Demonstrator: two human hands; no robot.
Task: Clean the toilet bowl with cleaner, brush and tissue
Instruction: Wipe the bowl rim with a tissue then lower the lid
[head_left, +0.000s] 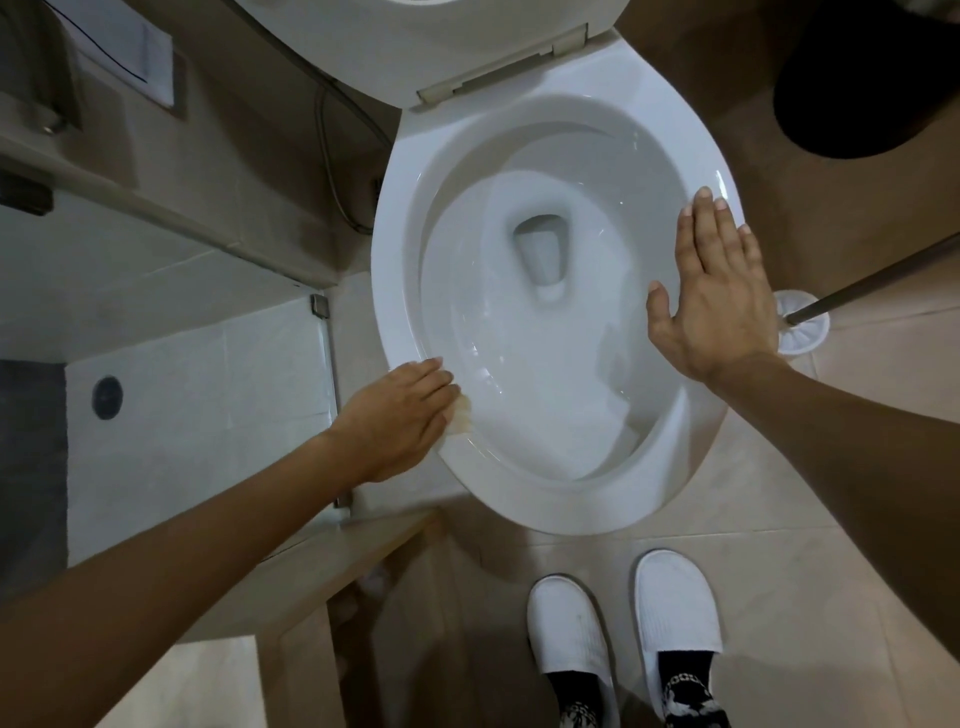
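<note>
While you stand over the fixture, this is the count:
Toilet bowl (400, 291): one, white, seat and lid raised at the top of the view, water pooled in the drain at its centre.
Hands: two, both yours, both bare.
Left hand (400, 421): palm down on the near left rim; fingers (434, 371) held together and flat, gripping nothing that you can make out; a small yellowish patch shows at the fingertips, and whether it is tissue or a stain cannot be told.
Right hand (719, 296): palm down over the right rim, fingers spread wide and straight, thumb out toward the basin, holding nothing.
Brush holder (808, 338): one, white, round, on the floor just beside the bowl's right side, with one dark handle (883, 275) slanting up out of it.
Slippers (675, 608): two, white, on the tiled floor (753, 483) in front of the bowl.
Bin (862, 78): one, dark, upper right.
Hose (332, 156): one, on the wall left of the bowl.
</note>
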